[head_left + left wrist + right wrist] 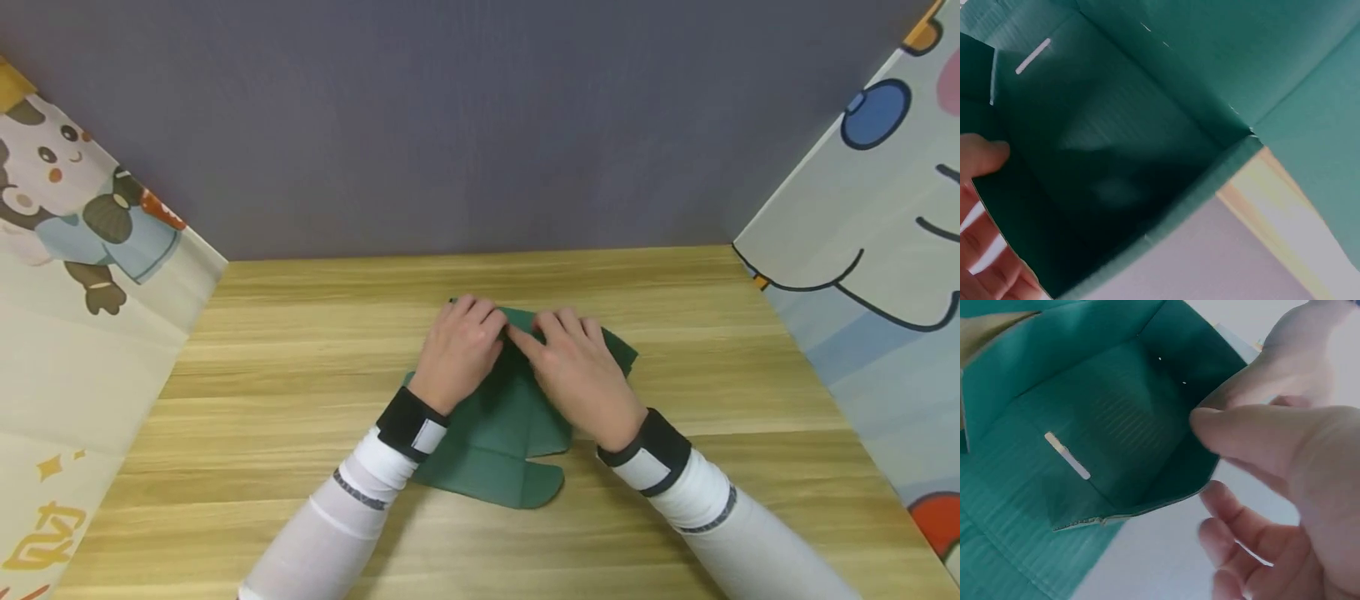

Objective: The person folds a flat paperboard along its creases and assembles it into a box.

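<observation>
A green corrugated cardboard box (480,433), partly folded up, lies on the table with its creased flaps spread toward me. At its far left part, my left hand (463,354) grips a raised wall. The left wrist view shows that thumb (985,156) on the inner face and the fingers behind the wall. My right hand (583,375) pinches a wall just to the right, its thumb (1216,428) inside and the other fingers outside in the right wrist view. Both hands nearly meet at the far edge. A narrow slot (1067,455) cuts through one panel.
The wood-grain table (285,350) surrounds the cardboard. A dark grey wall (480,125) rises behind it, and printed cartoon panels stand at the left (75,333) and right (825,208).
</observation>
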Tool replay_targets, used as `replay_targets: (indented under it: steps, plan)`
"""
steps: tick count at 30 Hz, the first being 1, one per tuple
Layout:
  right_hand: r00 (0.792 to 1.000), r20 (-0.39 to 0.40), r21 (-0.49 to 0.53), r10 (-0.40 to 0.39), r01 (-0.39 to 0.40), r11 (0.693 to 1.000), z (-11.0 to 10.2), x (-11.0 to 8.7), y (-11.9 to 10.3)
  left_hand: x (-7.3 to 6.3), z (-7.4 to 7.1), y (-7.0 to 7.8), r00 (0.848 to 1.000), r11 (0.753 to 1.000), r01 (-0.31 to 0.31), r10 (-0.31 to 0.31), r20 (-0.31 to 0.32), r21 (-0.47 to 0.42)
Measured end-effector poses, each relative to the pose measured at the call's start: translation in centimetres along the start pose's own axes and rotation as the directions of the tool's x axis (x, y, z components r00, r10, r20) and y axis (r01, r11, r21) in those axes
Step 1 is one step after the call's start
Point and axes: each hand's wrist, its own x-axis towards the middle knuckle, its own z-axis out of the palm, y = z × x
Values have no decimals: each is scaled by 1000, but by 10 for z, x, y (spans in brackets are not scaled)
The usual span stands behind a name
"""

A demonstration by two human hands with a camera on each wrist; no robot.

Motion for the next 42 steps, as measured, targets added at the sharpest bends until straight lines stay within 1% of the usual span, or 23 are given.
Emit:
replay_targets:
  steps: [3,6,10,12,14,19,23,28,31,35,38,42]
  plan:
    - [1000,1,68,-28,28,997,-5,-4,-7,1,-2,-2,999,999,39,-38,-13,35]
    - [996,74,133,-53,43,990,-6,-10,-13,2,-4,-6,995,994,94,-92,-42,51]
    - [978,204,160,-33,0,987,-1,-15,-14,2,-7,-10,982,984,170,-166,-92,43]
    - [973,229,152,-9,-26,988,2,-16,-11,2,-9,-12,973,978,207,-203,-113,27]
    - [974,228,142,10,-44,989,4,-17,-7,2,-10,-14,962,970,242,-239,-134,8]
    - [986,160,90,47,-62,994,5,-15,2,2,-12,-18,928,945,325,-323,-188,-21]
    - [993,92,48,76,-81,996,3,-12,9,3,-14,-20,899,923,383,-381,-216,-36]
    - [990,-10,33,138,-138,990,-1,-7,16,3,-17,-22,864,889,448,-457,-213,-92]
    - [980,-87,33,180,-178,983,-2,-4,21,4,-19,-22,846,866,476,-498,-191,-151]
    - [959,-177,59,223,-216,975,-3,2,28,4,-20,-20,831,837,480,-530,-171,-263]
    - [940,-235,98,248,-231,968,-5,9,32,3,-19,-16,818,804,482,-555,-150,-348]
    - [909,-321,128,265,-236,963,-7,18,37,1,-17,-6,806,754,498,-585,-94,-428]
